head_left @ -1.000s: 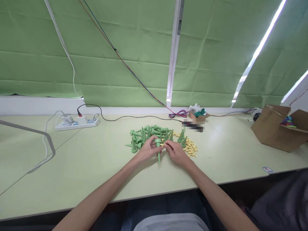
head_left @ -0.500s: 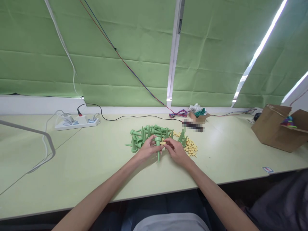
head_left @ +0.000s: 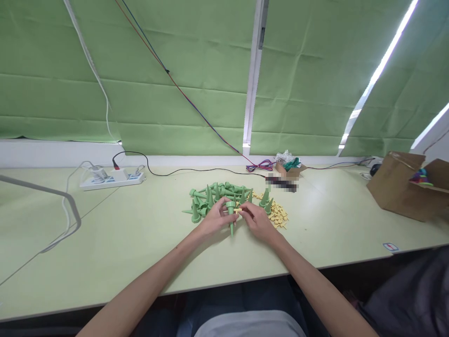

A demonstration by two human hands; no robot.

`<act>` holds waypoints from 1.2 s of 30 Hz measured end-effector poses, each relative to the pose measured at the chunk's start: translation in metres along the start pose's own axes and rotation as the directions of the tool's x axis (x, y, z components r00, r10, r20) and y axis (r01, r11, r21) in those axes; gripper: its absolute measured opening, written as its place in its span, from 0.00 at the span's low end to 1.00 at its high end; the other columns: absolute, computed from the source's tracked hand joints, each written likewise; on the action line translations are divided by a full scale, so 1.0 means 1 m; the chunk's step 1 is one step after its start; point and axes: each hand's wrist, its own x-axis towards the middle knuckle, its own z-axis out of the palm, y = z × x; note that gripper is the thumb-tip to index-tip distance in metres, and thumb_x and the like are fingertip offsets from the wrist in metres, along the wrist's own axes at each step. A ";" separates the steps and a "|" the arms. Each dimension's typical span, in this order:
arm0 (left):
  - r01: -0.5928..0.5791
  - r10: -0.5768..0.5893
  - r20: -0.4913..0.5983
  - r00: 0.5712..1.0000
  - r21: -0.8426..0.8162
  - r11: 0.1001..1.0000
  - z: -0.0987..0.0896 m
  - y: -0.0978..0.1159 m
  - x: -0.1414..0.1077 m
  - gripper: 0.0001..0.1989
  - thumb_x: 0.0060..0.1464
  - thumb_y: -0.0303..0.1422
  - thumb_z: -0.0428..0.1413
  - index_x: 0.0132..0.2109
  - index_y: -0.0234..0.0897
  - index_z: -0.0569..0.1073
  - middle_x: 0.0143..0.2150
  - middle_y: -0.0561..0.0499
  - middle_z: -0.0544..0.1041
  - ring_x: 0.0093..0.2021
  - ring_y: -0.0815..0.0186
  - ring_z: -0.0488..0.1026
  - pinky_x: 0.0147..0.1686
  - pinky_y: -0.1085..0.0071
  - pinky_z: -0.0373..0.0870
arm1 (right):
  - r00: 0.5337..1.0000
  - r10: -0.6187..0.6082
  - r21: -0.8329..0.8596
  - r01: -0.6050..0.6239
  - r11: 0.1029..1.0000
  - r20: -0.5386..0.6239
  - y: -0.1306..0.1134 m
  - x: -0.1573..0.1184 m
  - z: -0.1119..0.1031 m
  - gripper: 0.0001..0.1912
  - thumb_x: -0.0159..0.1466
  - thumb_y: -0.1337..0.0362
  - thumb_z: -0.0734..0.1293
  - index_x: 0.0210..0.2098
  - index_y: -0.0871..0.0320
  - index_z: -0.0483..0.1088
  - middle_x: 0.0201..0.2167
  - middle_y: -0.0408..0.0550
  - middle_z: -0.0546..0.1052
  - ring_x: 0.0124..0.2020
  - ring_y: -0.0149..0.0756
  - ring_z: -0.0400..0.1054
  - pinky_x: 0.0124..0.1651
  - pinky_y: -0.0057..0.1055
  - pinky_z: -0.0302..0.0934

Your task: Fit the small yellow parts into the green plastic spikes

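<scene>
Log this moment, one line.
left hand: holds green spike; right hand: pinches yellow piece beside it; nearby: green pile, yellow pile

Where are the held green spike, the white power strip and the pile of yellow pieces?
Held green spike (head_left: 230,211): head view, upper shaft.
White power strip (head_left: 112,183): head view, midway along near side.
Yellow pile (head_left: 278,216): head view, middle.

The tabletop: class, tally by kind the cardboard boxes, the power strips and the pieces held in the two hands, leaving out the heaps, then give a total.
Green spike, in the left hand: 1
Yellow piece, in the right hand: 1
Cardboard boxes, one large box and one small box: 2
Power strip: 1
Total: 5
</scene>
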 end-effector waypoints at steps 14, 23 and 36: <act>-0.176 0.195 0.004 0.981 0.446 0.878 -0.005 -0.009 0.000 0.15 0.53 0.38 0.57 0.44 0.40 0.61 0.25 0.60 0.60 0.24 0.72 0.60 0.23 0.76 0.57 | 1.000 0.017 -0.019 -0.016 1.000 0.027 0.002 -0.001 0.000 0.07 0.69 0.65 0.59 0.35 0.57 0.66 0.26 0.43 0.69 0.27 0.33 0.62 0.32 0.29 0.53; -0.106 0.107 0.014 0.994 0.275 0.955 -0.003 -0.005 -0.001 0.19 0.52 0.39 0.59 0.45 0.41 0.59 0.27 0.59 0.65 0.24 0.71 0.66 0.23 0.75 0.62 | 0.999 0.040 -0.018 -0.040 0.999 0.021 -0.001 -0.001 -0.001 0.09 0.69 0.63 0.59 0.35 0.57 0.67 0.26 0.43 0.70 0.27 0.33 0.63 0.31 0.28 0.53; -0.005 0.005 0.003 1.000 0.017 1.000 0.000 -0.002 0.000 0.28 0.43 0.40 0.67 0.45 0.40 0.59 0.28 0.59 0.67 0.27 0.69 0.73 0.28 0.72 0.67 | 1.000 0.021 0.018 -0.021 1.000 -0.003 0.000 0.000 0.001 0.08 0.69 0.63 0.59 0.38 0.57 0.68 0.30 0.45 0.74 0.28 0.33 0.65 0.33 0.28 0.56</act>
